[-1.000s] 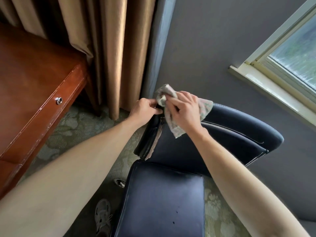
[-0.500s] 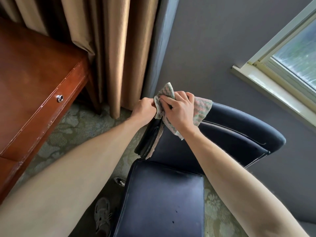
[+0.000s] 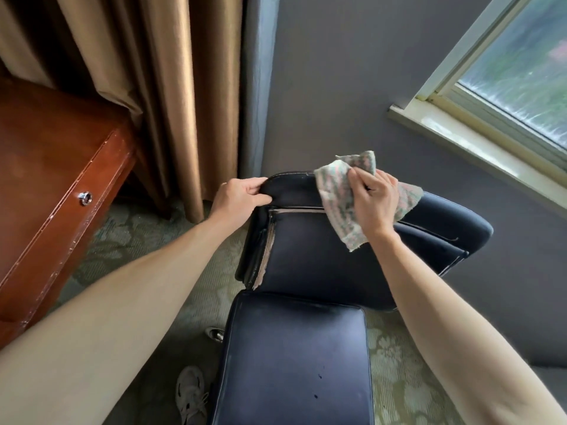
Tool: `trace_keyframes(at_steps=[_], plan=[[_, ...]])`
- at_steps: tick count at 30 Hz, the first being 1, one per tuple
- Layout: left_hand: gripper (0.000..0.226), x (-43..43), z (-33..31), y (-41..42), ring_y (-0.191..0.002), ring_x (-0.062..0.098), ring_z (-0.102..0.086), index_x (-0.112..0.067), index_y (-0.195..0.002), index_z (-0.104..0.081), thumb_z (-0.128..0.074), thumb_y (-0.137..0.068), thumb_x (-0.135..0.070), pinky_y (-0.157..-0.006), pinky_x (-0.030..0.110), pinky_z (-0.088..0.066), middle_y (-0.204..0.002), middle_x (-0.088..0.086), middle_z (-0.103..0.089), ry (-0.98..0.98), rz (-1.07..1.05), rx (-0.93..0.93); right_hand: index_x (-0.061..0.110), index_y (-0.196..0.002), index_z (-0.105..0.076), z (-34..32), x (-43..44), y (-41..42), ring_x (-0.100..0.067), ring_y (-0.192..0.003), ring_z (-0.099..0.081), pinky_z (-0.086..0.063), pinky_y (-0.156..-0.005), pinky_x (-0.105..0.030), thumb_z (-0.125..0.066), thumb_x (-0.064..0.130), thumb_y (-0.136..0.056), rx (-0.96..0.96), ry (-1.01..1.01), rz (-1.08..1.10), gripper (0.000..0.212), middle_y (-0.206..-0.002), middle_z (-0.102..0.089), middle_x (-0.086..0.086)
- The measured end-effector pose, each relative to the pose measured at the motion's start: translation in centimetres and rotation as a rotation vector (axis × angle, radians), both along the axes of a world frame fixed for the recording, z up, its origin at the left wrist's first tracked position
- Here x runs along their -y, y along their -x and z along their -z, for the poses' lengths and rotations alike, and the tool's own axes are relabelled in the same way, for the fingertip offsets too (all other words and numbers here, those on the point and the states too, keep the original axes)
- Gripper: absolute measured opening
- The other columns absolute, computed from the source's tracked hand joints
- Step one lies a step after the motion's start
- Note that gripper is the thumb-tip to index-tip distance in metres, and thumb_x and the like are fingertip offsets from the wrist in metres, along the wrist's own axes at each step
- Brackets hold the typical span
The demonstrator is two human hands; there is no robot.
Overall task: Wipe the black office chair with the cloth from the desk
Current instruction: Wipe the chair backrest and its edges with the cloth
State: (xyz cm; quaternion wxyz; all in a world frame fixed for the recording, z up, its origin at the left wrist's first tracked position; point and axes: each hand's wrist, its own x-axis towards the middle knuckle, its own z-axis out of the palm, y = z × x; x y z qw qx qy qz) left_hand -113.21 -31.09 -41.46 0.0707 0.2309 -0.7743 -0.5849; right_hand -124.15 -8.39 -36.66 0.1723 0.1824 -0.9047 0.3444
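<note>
On the far top edge of the black office chair point(image 3: 322, 256), left hand point(image 3: 236, 197) gripping its left corner, right hand point(image 3: 372, 200) clutching the cloth point(image 3: 337, 191) against it.

The chair point(image 3: 294, 357) stands in the middle, its backrest beyond the seat. The left hand point(image 3: 236, 199) grips the backrest's top left corner. To its right, the right hand point(image 3: 372, 205) holds the cloth point(image 3: 337, 207) over the top edge. The desk point(image 3: 46, 185) lies to the left, with the curtain point(image 3: 159, 87) behind it and the window point(image 3: 515, 81) far right. A shoe point(image 3: 190, 394) rests on the floor left of the seat.
</note>
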Motion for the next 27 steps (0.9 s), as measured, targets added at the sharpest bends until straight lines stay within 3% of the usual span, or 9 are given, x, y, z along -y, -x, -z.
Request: trace_keyframes(at_steps=[3,5,8,11,14,18,21,24,27], plan=[[0.044,-0.9,-0.8,-0.4,-0.107,0.0,-0.062,-0.033,-0.121,-0.067,-0.072,-0.079,-0.02,-0.079,0.004,-0.038,-0.105,-0.019,-0.07,0.123,-0.028,0.0,0.017,-0.075,-0.075,-0.6,-2.6,1.0,-0.018,-0.074,-0.054,-0.045,-0.086,-0.048,-0.06,0.032,-0.093,0.053,0.048,0.045,0.028,-0.066,-0.053,0.012],[0.051,-2.0,-1.3,-0.6,-0.117,0.014,-0.058,-0.029,-0.132,-0.06,-0.066,-0.082,-0.018,-0.093,0.022,-0.043,-0.123,-0.005,-0.067,0.452,-0.037,-0.023,0.016,-0.073,-0.074,-0.7,-2.6,1.0,-0.022,-0.076,-0.056,-0.045,-0.086,-0.046,-0.06,0.031,-0.093,0.047,0.042,0.038,0.028,-0.067,-0.054,0.01],[0.068,-4.3,-2.3,0.2,-0.142,0.019,-0.032,-0.013,-0.148,-0.038,-0.06,-0.083,-0.008,-0.114,0.037,-0.026,-0.154,0.004,-0.036,0.792,0.107,-0.19,0.017,-0.076,-0.074,-0.5,-1.7,0.2,-0.024,-0.08,-0.057,-0.042,-0.089,-0.041,-0.062,0.027,-0.093,-0.004,0.047,0.047,0.023,-0.069,-0.057,0.008],[0.077,-6.5,-3.7,2.1,-0.148,0.021,-0.018,-0.007,-0.152,-0.025,-0.06,-0.084,-0.018,-0.119,0.039,-0.018,-0.16,0.009,-0.021,0.976,0.254,-0.187,0.018,-0.087,-0.078,-0.1,-0.6,-0.7,-0.023,-0.082,-0.057,-0.043,-0.087,-0.04,-0.064,0.024,-0.091,-0.11,0.01,-0.016,0.015,-0.077,-0.067,0.001],[0.081,-8.1,-3.9,3.4,-0.147,0.022,-0.018,-0.004,-0.152,-0.022,-0.06,-0.084,-0.029,-0.119,0.038,-0.016,-0.159,0.011,-0.021,1.077,0.324,-0.123,0.017,-0.094,-0.078,0.4,0.6,-1.3,-0.023,-0.089,-0.062,-0.043,-0.089,-0.038,-0.066,0.021,-0.09,-0.18,-0.004,-0.088,0.013,-0.092,-0.073,-0.002],[0.08,-8.3,-3.8,3.2,-0.139,0.025,-0.038,0.001,-0.146,-0.036,-0.067,-0.078,-0.029,-0.114,0.04,-0.029,-0.148,0.014,-0.043,1.154,0.303,-0.121,0.017,-0.094,-0.078,0.6,-0.8,-0.2,-0.024,-0.091,-0.062,-0.04,-0.091,-0.033,-0.063,0.024,-0.091,-0.177,0.006,-0.094,0.017,-0.094,-0.073,-0.001],[0.075,-8.3,-4.0,3.5,-0.124,0.028,-0.054,0.003,-0.134,-0.051,-0.075,-0.069,-0.025,-0.102,0.041,-0.043,-0.132,0.015,-0.058,1.169,0.265,-0.158,0.018,-0.089,-0.078,0.4,-5.0,2.1,-0.025,-0.086,-0.061,-0.036,-0.089,-0.029,-0.06,0.027,-0.092,-0.119,0.032,0.018,0.02,-0.086,-0.071,-0.002],[0.071,-8.8,-4.2,3.6,-0.114,0.029,-0.059,0.005,-0.128,-0.054,-0.077,-0.067,-0.025,-0.095,0.041,-0.047,-0.122,0.015,-0.062,1.189,0.242,-0.166,0.019,-0.089,-0.078,0.5,-10.3,3.9,-0.024,-0.089,-0.06,-0.036,-0.092,-0.03,-0.059,0.031,-0.093,-0.044,0.091,0.156,0.022,-0.085,-0.071,-0.001],[0.08,-10.1,-4.7,4.0,-0.132,0.029,-0.045,0.003,-0.139,-0.043,-0.072,-0.076,-0.035,-0.108,0.047,-0.035,-0.143,0.018,-0.047,1.195,0.266,-0.082,0.02,-0.089,-0.077,0.7,-11.6,4.3,-0.02,-0.091,-0.058,-0.036,-0.095,-0.029,-0.058,0.031,-0.094,-0.002,0.138,0.2,0.023,-0.085,-0.071,0.001]])
